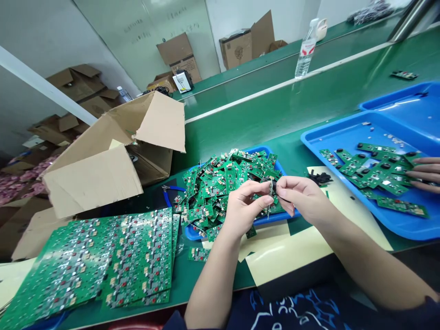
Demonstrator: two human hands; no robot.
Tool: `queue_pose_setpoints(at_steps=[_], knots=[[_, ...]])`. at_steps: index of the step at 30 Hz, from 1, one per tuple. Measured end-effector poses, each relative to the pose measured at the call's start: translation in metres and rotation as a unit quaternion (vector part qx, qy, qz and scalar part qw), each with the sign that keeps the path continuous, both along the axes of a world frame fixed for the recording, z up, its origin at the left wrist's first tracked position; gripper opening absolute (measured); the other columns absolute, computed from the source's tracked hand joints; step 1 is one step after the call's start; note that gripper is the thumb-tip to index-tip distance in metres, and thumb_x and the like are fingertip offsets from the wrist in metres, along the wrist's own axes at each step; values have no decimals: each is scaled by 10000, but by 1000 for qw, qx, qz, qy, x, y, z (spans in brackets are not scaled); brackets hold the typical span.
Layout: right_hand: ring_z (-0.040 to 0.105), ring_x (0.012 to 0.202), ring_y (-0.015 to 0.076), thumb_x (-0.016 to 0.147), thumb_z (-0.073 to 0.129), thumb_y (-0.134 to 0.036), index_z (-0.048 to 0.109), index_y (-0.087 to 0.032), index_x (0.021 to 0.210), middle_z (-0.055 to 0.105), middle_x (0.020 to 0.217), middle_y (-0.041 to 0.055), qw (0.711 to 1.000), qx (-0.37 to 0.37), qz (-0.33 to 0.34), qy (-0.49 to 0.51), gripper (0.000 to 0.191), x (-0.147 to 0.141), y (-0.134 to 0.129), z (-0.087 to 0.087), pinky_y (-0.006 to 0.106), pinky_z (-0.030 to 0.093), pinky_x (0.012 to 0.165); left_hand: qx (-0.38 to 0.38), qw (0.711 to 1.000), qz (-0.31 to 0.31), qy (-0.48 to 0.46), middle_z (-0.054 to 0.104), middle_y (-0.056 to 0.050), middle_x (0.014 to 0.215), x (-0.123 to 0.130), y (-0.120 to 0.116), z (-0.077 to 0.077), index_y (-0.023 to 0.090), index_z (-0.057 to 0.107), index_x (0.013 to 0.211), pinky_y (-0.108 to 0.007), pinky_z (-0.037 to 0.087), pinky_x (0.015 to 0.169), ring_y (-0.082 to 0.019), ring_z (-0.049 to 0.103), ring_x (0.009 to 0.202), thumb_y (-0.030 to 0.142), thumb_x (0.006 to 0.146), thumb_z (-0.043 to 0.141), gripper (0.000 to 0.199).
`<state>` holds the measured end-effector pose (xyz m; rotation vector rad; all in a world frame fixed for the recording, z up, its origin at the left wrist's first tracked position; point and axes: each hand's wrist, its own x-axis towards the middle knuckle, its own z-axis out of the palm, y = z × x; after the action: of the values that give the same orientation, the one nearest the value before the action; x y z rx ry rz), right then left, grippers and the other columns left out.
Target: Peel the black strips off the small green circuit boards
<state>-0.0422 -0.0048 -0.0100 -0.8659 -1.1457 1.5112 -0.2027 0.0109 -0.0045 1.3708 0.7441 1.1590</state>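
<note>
In the head view, my left hand [244, 201] pinches a small green circuit board [270, 196], turned edge-on to me. My right hand [304, 197] is closed at the board's right side, its fingertips on a small black piece [277, 187] that they partly hide. Below and behind both hands, a heap of loose circuit boards [215, 190] fills a blue tray [194, 233]. A little pile of black parts [319, 178] lies to the right of my right hand, on yellowish paper [295, 261].
Stacked uncut board panels [137, 256] lie at left, near an open cardboard box [99, 178] and blue-handled pliers [167, 195]. On the right, another person's hand [428, 174] reaches over boards in a blue tray [388, 227]. A water bottle [305, 50] stands farther back.
</note>
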Motion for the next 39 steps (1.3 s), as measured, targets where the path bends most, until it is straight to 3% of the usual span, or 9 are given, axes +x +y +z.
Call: queue_pose_setpoints(at_steps=[4, 6, 11, 15, 21, 26, 32, 36, 39], knots=[[396, 329, 69, 786, 639, -306, 525, -168, 631, 459, 399, -57, 999, 13, 11, 46, 237, 0, -4, 8, 209, 270, 371, 28, 997, 60, 49, 603, -36, 863, 1, -1, -2, 221, 719, 944, -263, 526, 696, -140, 580, 798, 302, 680, 769, 281], [385, 319, 72, 773, 654, -334, 524, -171, 615, 447, 391, -57, 998, 18, -1, 64, 261, 2, -5, 13, 215, 260, 360, 83, 989, 78, 90, 603, -45, 904, 2, -3, -3, 224, 702, 985, -287, 539, 715, -152, 591, 823, 313, 699, 752, 304], [344, 297, 70, 741, 671, -360, 532, -180, 588, 392, 366, -68, 994, 6, -28, 103, 275, 8, -2, 20, 214, 236, 336, 320, 918, 115, 205, 629, -44, 897, 6, -3, -6, 240, 659, 1055, -326, 522, 763, -168, 606, 851, 268, 765, 696, 294], [330, 287, 71, 706, 690, -385, 530, -182, 570, 389, 357, -67, 995, -11, -15, 99, 293, 9, -2, 21, 219, 232, 326, 388, 883, 149, 217, 628, -51, 910, 7, -1, -7, 219, 634, 1088, -304, 522, 753, -162, 609, 856, 230, 774, 686, 318], [351, 305, 72, 729, 679, -383, 505, -179, 602, 421, 383, -60, 996, -36, 44, 68, 296, 2, -5, 20, 217, 245, 336, 323, 908, 189, 186, 621, -47, 915, 4, -1, -6, 221, 655, 1064, -280, 531, 742, -147, 603, 836, 235, 752, 710, 317], [332, 297, 67, 737, 665, -373, 497, -178, 625, 411, 380, -68, 993, -55, 66, 80, 281, 0, -4, 14, 210, 227, 333, 177, 970, 141, 88, 596, -39, 918, 3, -3, -10, 250, 678, 1053, -255, 548, 683, -130, 596, 798, 301, 730, 727, 331], [328, 295, 61, 734, 662, -403, 477, -177, 610, 412, 377, -68, 993, -64, 83, 54, 317, -2, -2, 9, 204, 225, 333, 69, 994, 86, -10, 593, -37, 868, 5, -4, -6, 251, 726, 952, -244, 557, 650, -141, 599, 813, 283, 635, 801, 327], [350, 310, 58, 755, 651, -410, 497, -169, 612, 418, 385, -65, 997, -38, 65, 16, 319, -1, -1, 4, 200, 247, 345, 53, 998, 27, -18, 606, -20, 756, 4, -4, -1, 251, 740, 910, -239, 536, 622, -134, 586, 758, 283, 635, 802, 284], [374, 333, 62, 760, 648, -406, 512, -172, 630, 426, 405, -62, 999, -6, 0, -37, 300, 1, 0, 5, 199, 285, 358, 17, 1000, 1, -2, 603, -29, 745, 2, -5, 3, 234, 745, 901, -247, 530, 616, -136, 571, 744, 323, 649, 788, 271]])
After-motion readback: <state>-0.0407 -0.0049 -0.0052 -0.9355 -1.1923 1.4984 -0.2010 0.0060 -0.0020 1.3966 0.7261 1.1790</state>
